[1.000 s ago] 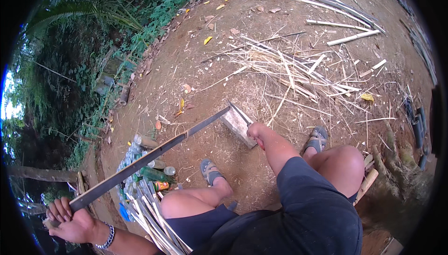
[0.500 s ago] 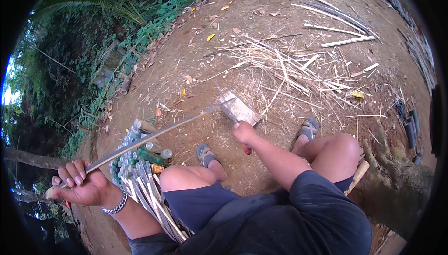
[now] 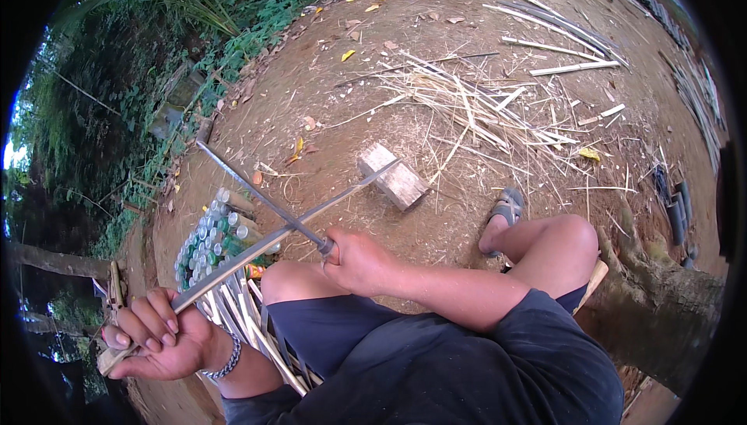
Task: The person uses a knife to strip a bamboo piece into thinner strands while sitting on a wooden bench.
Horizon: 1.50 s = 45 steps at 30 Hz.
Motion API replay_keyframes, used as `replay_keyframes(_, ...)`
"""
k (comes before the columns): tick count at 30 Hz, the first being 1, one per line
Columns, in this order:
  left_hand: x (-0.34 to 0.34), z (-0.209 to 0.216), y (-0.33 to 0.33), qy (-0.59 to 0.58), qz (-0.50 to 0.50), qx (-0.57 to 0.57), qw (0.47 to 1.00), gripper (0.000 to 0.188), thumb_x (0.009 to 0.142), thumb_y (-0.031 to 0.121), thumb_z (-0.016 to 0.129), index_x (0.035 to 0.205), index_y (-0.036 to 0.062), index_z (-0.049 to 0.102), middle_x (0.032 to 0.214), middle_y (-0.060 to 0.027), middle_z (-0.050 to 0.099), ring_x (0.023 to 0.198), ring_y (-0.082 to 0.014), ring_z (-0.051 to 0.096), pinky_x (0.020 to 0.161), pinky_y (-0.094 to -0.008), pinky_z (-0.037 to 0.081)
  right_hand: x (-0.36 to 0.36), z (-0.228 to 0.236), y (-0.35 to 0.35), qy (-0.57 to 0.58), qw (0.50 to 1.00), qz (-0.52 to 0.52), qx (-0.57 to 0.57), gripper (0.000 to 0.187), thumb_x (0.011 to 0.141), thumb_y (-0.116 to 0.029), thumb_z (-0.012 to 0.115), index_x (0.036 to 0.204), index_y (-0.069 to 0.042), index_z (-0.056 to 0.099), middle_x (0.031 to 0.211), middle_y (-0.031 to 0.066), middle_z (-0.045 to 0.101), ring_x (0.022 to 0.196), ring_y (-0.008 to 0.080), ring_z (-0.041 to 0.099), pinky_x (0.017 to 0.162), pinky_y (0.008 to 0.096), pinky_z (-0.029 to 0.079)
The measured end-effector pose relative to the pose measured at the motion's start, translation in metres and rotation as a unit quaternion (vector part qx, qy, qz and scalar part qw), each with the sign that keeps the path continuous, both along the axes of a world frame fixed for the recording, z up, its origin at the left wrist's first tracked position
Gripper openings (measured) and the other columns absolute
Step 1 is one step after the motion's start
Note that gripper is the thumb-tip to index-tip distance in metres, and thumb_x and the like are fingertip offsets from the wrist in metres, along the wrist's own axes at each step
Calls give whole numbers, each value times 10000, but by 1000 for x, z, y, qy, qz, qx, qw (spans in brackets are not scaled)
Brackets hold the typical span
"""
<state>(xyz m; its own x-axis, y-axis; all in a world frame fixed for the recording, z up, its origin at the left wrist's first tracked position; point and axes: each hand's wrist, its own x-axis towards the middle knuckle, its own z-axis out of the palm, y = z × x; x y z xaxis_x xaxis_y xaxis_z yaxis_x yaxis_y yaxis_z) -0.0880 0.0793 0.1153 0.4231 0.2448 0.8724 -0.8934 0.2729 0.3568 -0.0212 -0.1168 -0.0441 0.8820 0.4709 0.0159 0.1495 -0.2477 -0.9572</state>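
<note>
The left hand has its fingers wrapped around the near end of a long, narrow strip. The right hand grips the handle of a long-bladed knife, whose blade crosses the strip just beyond that fist and points away to its left. Ahead of the right hand, the strip's far end lies across the view of a wooden block; contact is unclear. Bottles cluster between the hands, farther out, and split pieces litter the ground well beyond the right fist.
</note>
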Motion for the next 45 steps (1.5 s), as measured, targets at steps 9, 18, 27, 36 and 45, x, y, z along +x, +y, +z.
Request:
replay_keyframes(9, -24, 7, 0, -15, 2, 37, 999, 428, 916, 518, 545, 861, 99, 479, 578, 37, 397, 444, -67, 347, 466, -211, 319, -8, -6, 8, -33, 999, 35, 18, 252, 795, -146, 614, 974, 6, 522, 733, 192, 621, 758, 397, 628, 682, 464, 484)
replay_keyframes(18, -26, 2, -11, -15, 13, 56, 998, 444, 920, 541, 517, 856, 104, 465, 579, 39, 406, 440, -65, 370, 471, -222, 321, -22, 14, 8, -40, 998, 54, -3, 253, 783, -136, 622, 973, -9, 514, 749, 219, 605, 769, 414, 613, 675, 491, 476)
replay_keyframes(27, -33, -1, -24, -8, 58, 7, 998, 418, 907, 509, 569, 857, 100, 503, 569, 58, 391, 446, -32, 353, 462, -186, 283, -11, -25, 9, 33, 998, -12, -59, 221, 818, -171, 600, 952, -6, 544, 772, 240, 620, 775, 420, 625, 683, 490, 491)
replay_keyframes(36, -33, -3, -33, -28, 91, -33, 995, 413, 897, 492, 595, 840, 92, 513, 564, 61, 384, 443, -28, 348, 453, -188, 279, -12, -4, 5, -32, 997, 2, -65, 261, 794, -162, 592, 984, 14, 557, 778, 244, 626, 771, 405, 637, 691, 477, 499)
replay_keyframes(45, -26, -1, -26, -29, 86, -27, 995, 390, 884, 454, 632, 828, 83, 527, 564, 59, 405, 440, -34, 364, 458, -187, 294, 35, -102, -22, 45, 985, -54, -156, 282, 811, -150, 553, 1037, 18, 574, 891, 242, 650, 836, 416, 632, 785, 472, 498)
